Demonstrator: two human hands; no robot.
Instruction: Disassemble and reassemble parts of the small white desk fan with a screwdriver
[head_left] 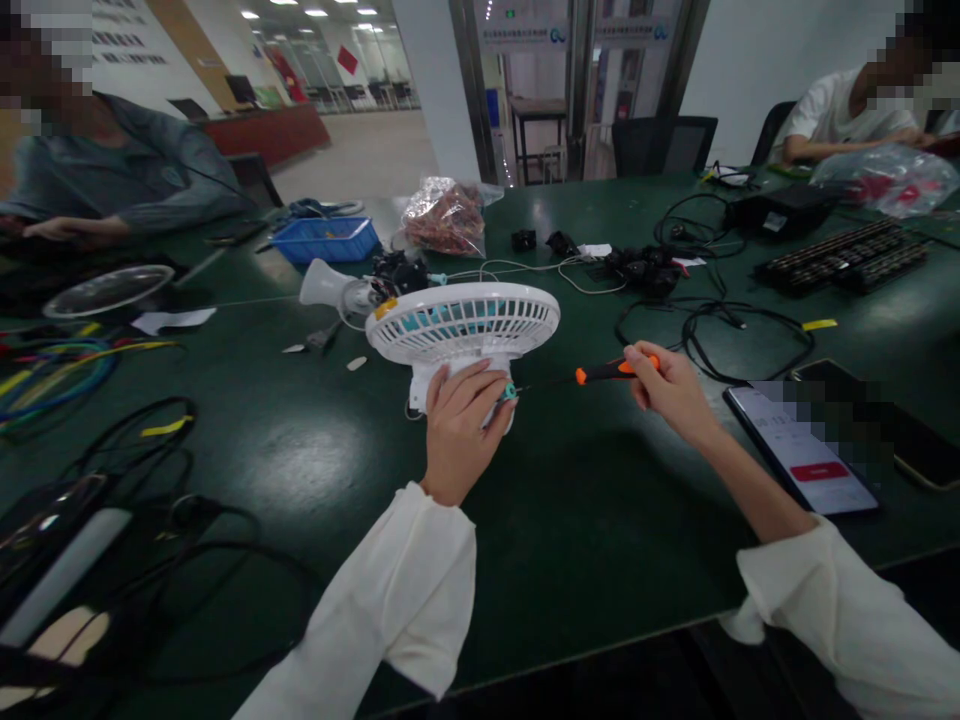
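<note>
A small white electric fan (465,340) is on the green table, its slotted grille on top and its white body below. My left hand (466,425) is closed on the body, fingers over its front. By those fingertips shows a small teal part (509,391); whether they grip it as well is unclear. To the right, my right hand (667,385) is wrapped round the orange and black handle of a screwdriver (611,371). Its thin shaft points left at the teal part, and I cannot tell whether the tip touches.
Behind the fan are a blue basket (326,238) and a bag of copper-coloured pieces (448,218). Black cables (742,330) and a lit phone (802,450) lie to the right. More cables (187,520) spread at left. Two other people sit across the table (585,560).
</note>
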